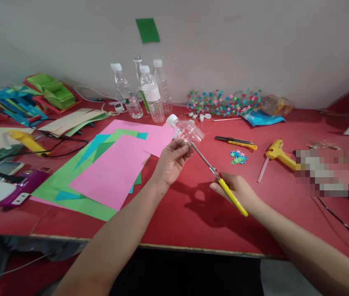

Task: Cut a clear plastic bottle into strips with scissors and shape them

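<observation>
Clear plastic, probably light and springy: best to steady the bottle piece (191,130), pinched in left hand (176,159), near its cap (171,119), against scissors (232,197) clasped in right hand (241,190).

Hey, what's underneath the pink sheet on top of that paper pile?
Beneath the pink sheet, light green paper, dark green paper and blue paper show at the edges; the rest is covered.

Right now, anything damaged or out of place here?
Yes: the bottle in the left hand looks cut short, its clear plastic splayed, unlike the whole bottles behind. Loose stars also lie heaped near the yellow-handled knife.
</observation>
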Demonstrator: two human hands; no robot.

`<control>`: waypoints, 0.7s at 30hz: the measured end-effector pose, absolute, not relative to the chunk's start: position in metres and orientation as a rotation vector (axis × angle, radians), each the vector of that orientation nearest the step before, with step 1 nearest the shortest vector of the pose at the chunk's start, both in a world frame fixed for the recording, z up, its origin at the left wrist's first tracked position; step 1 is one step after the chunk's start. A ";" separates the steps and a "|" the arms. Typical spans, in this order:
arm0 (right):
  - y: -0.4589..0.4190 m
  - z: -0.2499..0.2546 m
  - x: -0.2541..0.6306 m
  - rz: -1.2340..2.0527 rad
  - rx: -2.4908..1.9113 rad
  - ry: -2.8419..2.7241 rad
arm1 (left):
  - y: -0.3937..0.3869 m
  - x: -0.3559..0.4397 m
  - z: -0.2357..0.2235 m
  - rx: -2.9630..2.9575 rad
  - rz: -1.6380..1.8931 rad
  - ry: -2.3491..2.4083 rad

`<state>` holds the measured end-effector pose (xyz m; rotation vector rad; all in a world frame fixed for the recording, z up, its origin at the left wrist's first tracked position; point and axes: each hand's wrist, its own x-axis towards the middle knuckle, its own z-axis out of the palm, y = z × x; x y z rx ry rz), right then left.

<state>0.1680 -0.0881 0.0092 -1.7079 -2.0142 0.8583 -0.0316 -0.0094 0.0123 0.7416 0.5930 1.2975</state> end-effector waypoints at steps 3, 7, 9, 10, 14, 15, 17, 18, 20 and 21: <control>-0.089 0.008 0.169 0.911 -1.647 -2.011 | -0.009 -0.032 0.013 0.736 1.283 0.579; -0.090 0.007 0.170 0.947 -1.612 -1.999 | -0.009 -0.032 0.015 0.717 1.270 0.567; -0.089 0.007 0.169 0.939 -1.613 -1.982 | -0.009 -0.032 0.015 0.718 1.271 0.556; -0.089 0.006 0.169 0.936 -1.610 -1.971 | -0.009 -0.032 0.015 0.724 1.276 0.552; -0.087 0.008 0.168 0.963 -1.596 -1.930 | -0.008 -0.032 0.013 0.771 1.313 0.573; -0.087 0.008 0.168 0.972 -1.603 -1.926 | -0.008 -0.032 0.012 0.780 1.318 0.582; -0.086 0.009 0.167 0.989 -1.626 -1.919 | -0.007 -0.031 0.012 0.784 1.325 0.590; -0.087 0.009 0.166 0.996 -1.628 -1.914 | -0.007 -0.031 0.012 0.781 1.326 0.588; -0.087 0.008 0.166 1.000 -1.614 -1.906 | -0.007 -0.031 0.012 0.781 1.324 0.577; -0.087 0.007 0.166 0.991 -1.606 -1.908 | -0.007 -0.031 0.012 0.784 1.326 0.570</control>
